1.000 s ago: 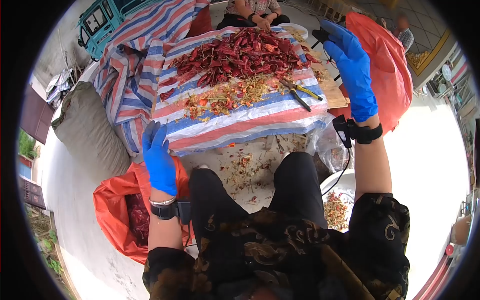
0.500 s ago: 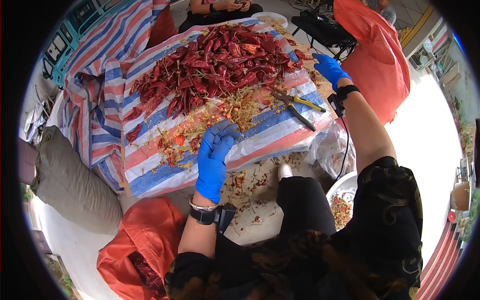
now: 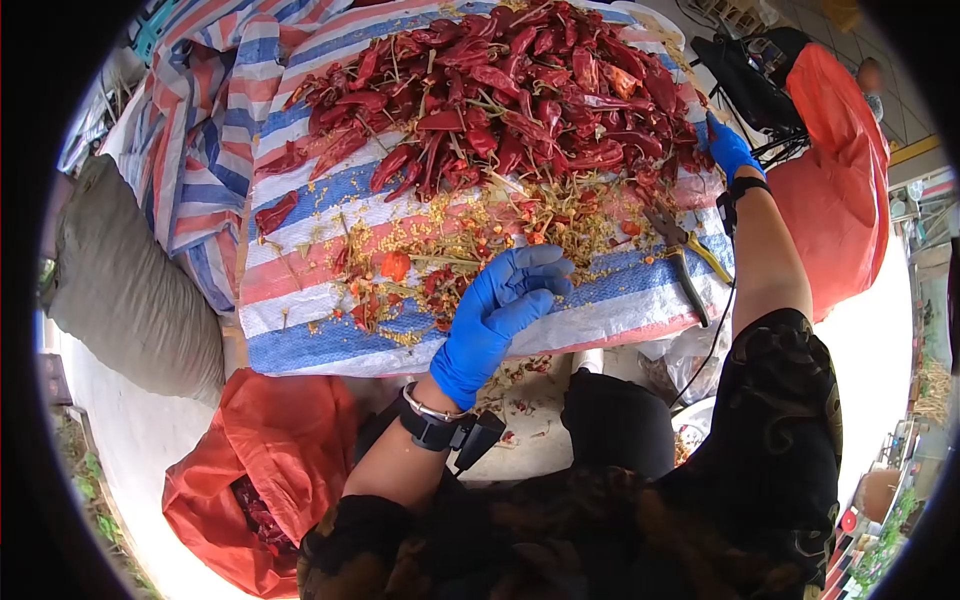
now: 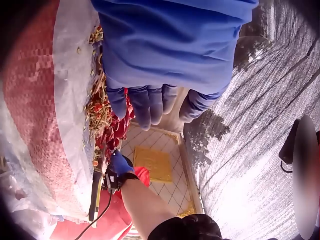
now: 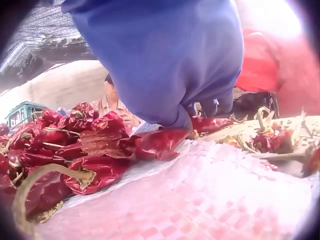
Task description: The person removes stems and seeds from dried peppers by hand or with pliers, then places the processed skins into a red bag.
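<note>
Dried red peppers (image 3: 500, 110) lie heaped on a striped cloth (image 3: 300, 345), with stems and yellow seeds (image 3: 430, 235) scattered before them. Over the seeds, near the front edge, the blue-gloved left hand (image 3: 500, 320) hovers with loosely bent fingers and nothing in them; the left wrist view shows its fingers (image 4: 142, 107) apart from the peppers. At the heap's right edge is the gloved right hand (image 3: 735, 150). In the right wrist view that hand (image 5: 170, 60) is low over the cloth, its thumb against or just behind a pepper (image 5: 160, 144); its fingertips are partly hidden.
Pliers (image 3: 680, 255) with dark and yellow handles lie right of the seeds. A red sack (image 3: 270, 430) stands lower left, a grey sack (image 3: 135, 290) above it, and another red sack (image 3: 845, 190) at right. A person (image 5: 105, 102) sits beyond the peppers.
The left hand has moved from beside the cloth to over the scattered seeds. The right hand has come down from its raised position to the heap's right edge. The head view has shifted closer.
</note>
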Motion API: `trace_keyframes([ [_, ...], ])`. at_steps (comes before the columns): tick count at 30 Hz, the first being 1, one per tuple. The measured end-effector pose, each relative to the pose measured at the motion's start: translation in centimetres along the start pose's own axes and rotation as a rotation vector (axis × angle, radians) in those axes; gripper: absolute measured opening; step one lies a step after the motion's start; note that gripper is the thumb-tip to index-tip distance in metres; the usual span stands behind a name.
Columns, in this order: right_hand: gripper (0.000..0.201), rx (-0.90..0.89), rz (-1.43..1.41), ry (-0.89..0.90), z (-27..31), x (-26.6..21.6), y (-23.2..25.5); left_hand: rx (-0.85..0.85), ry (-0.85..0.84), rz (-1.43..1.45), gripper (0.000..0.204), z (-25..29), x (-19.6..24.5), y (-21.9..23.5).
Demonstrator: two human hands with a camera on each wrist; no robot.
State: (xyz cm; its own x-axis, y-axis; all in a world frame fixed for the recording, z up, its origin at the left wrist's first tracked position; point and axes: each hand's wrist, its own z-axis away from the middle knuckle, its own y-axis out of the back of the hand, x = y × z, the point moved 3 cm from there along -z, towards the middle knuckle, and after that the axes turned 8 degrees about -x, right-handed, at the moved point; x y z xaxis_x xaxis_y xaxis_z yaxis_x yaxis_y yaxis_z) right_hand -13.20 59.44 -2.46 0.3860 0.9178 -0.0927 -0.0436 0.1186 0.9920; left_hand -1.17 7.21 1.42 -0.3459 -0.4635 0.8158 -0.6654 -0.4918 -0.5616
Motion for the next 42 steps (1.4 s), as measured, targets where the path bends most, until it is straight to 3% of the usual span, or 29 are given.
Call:
trace_keyframes([
  [1,0.057,0.028,0.039,0.001,0.6,-0.9,0.4,0.004,-0.012,0.002,0.044,-0.3,0.0,0.2],
  [2,0.053,0.172,0.127,0.054,1.6,-1.9,1.0,0.011,-0.011,0.003,0.044,-0.5,0.1,0.4],
  [8,0.037,0.131,0.052,-0.098,3.6,-3.9,1.7,0.0,-0.082,0.023,0.042,-2.2,0.3,1.0],
  [12,0.036,0.088,-0.231,0.024,8.5,-8.6,5.3,0.058,-0.108,0.109,0.037,-3.0,0.6,1.9],
  [14,0.039,0.045,-0.466,0.236,11.2,-12.5,6.3,0.099,-0.127,0.165,0.036,-3.1,1.2,2.1],
  [16,0.04,0.03,-0.551,0.307,13.8,-16.7,6.8,0.082,-0.141,0.179,0.036,-3.4,1.0,2.7],
  [18,0.039,-0.002,-0.852,0.405,17.3,-22.4,8.4,0.117,-0.153,0.238,0.036,-3.7,1.1,3.0],
  [19,0.039,-0.007,-0.85,0.408,18.6,-24.4,9.0,0.105,-0.139,0.205,0.038,-3.8,1.2,3.3],
  [22,0.038,-0.31,-1.257,0.433,22.0,-30.3,9.0,0.158,-0.221,0.143,0.042,-4.0,2.1,3.2],
  [26,0.038,-0.186,-1.52,0.438,25.0,-35.0,5.6,0.197,-0.226,-0.059,0.045,-3.2,3.4,3.2],
  [28,0.041,-0.041,-1.541,0.382,25.8,-35.7,3.2,0.203,-0.189,-0.086,0.044,-2.8,3.8,3.4],
  [30,0.037,-0.059,-1.565,0.371,25.8,-35.7,1.7,0.258,-0.109,-0.297,0.042,-2.5,3.3,4.1],
  [32,0.034,-0.07,-1.591,0.371,25.6,-35.4,1.5,0.292,-0.095,-0.319,0.038,-2.2,2.9,4.6],
  [34,0.026,-0.326,-1.72,0.331,25.6,-34.8,2.5,0.313,-0.012,-0.198,0.037,-1.8,2.4,5.0],
  [38,0.019,-0.33,-1.72,0.396,25.2,-34.4,1.9,0.343,-0.029,-0.148,0.035,-1.8,1.4,5.0],
  [39,0.015,-0.196,-1.594,0.35,24.6,-34.1,1.2,0.3,-0.007,-0.098,0.035,-1.9,1.5,4.4],
  [41,0.012,-0.131,-1.561,0.365,24.7,-33.1,0.6,0.259,0.021,-0.044,0.034,-2.0,1.6,3.5],
  [42,0.01,-0.072,-1.526,0.383,24.9,-33.1,1.1,0.205,0.011,-0.191,0.035,-2.0,1.9,3.1],
])
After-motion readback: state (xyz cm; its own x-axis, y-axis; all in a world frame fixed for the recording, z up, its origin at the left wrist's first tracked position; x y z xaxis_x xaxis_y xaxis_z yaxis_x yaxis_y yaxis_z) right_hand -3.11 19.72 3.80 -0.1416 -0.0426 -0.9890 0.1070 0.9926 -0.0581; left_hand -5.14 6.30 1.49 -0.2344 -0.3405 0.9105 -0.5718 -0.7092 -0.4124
